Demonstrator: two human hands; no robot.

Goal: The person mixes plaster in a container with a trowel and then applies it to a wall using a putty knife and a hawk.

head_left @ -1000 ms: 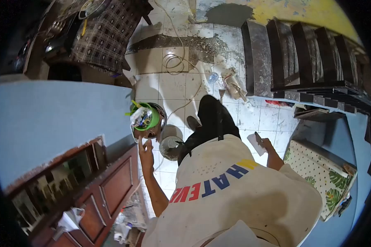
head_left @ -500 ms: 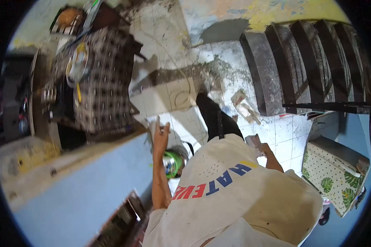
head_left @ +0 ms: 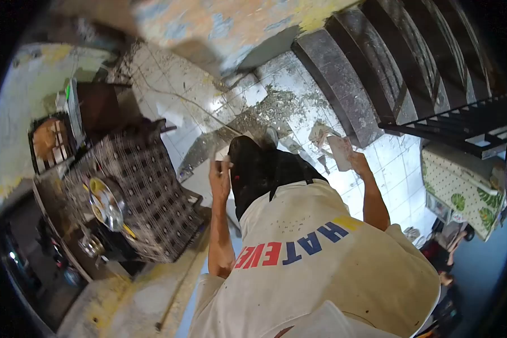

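My right hand is closed on the edge of a flat, pale rectangular piece, held out to the right above the tiled floor; its exact kind I cannot make out. My left hand is raised in front of my left thigh, with its fingers up and apart. I see nothing clearly held in it, though the fingertips are slightly blurred. Below my hands are my dark trousers and pale printed shirt. Crumpled, pale debris lies on the floor just beyond the rectangular piece.
Dark stairs rise at the upper right. A table with a checked cloth stands on the left, a metal bowl on it. Rubble covers floor tiles ahead. A leaf-patterned cabinet is at right; another person is at lower right.
My view has turned and moved forward, bringing the stairs nearer. My right hand has lifted the rectangular piece forward. The green bucket by my left arm is out of sight.
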